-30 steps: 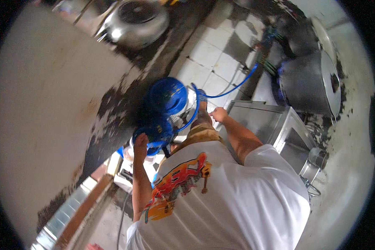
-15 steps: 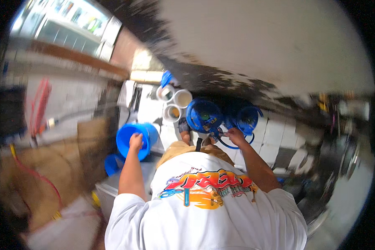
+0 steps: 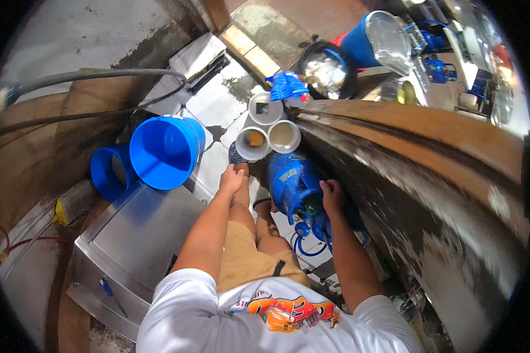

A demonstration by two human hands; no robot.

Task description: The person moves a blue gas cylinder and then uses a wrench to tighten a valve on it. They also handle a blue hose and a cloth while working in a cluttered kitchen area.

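Note:
My right hand (image 3: 333, 195) grips the upper rim of a blue gas cylinder (image 3: 290, 181) that stands on the tiled floor beside a long rusty brown surface (image 3: 430, 176). A blue hose (image 3: 305, 242) loops from the cylinder's valve. My left hand (image 3: 232, 178) hangs free over my knee, fingers loose, holding nothing. Just left of it a large blue bucket (image 3: 162, 152) lies tilted on a steel cabinet (image 3: 136, 242). I wear a white printed shirt and tan shorts.
Three white buckets (image 3: 253, 143) (image 3: 284, 136) (image 3: 266, 108) stand ahead of my feet. A second blue bucket (image 3: 108, 172) sits further left. A grey hose (image 3: 88, 75) runs along the left wall. A blue drum (image 3: 371, 38) and a black bag stand at the far end.
My left hand has let go of the blue bucket, which now rests on the steel cabinet. My view has swung down onto the floor; my right hand stays at the blue cylinder.

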